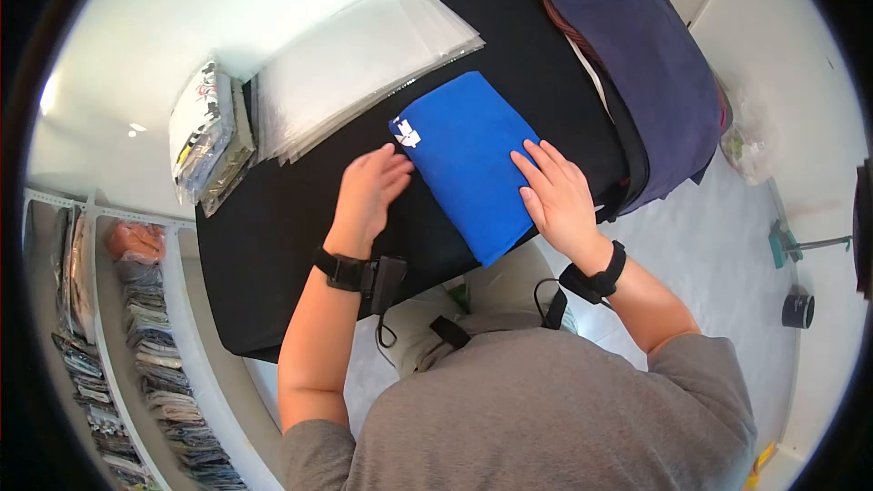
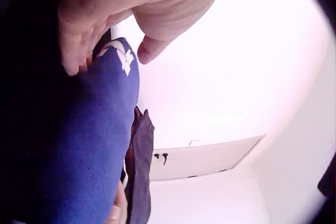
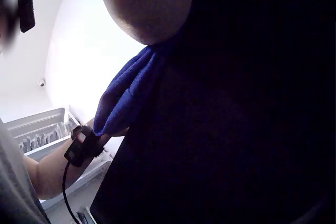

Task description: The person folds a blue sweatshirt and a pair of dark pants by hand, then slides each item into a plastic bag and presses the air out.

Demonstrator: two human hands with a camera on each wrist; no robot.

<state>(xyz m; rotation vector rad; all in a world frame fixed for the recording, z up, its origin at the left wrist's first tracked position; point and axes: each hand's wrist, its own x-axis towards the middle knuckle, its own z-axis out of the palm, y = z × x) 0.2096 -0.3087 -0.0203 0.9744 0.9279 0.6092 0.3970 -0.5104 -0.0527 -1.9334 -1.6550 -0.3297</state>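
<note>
A blue folded garment [image 1: 473, 159] with a white print near its upper left corner lies on the black-covered table [image 1: 273, 264]. In the head view my right hand [image 1: 559, 198] rests on its right edge, fingers spread flat over the cloth. My left hand [image 1: 371, 186] is beside the left edge near the print, fingers loosely extended and holding nothing. Seen from the left wrist, that hand [image 2: 131, 3] has its thumb apart from its fingers, next to the printed end. The right wrist view shows the garment's [image 3: 123, 98] layered folds; the right fingers are hidden in the dark there.
Behind the garment lies a stack of clear plastic bags [image 1: 355, 64]. Bagged clothes [image 1: 214, 136] are piled at the table's left end. A heap of dark navy clothing [image 1: 637, 82] covers the right end. Shelves with packed garments [image 1: 164, 345] stand at the lower left.
</note>
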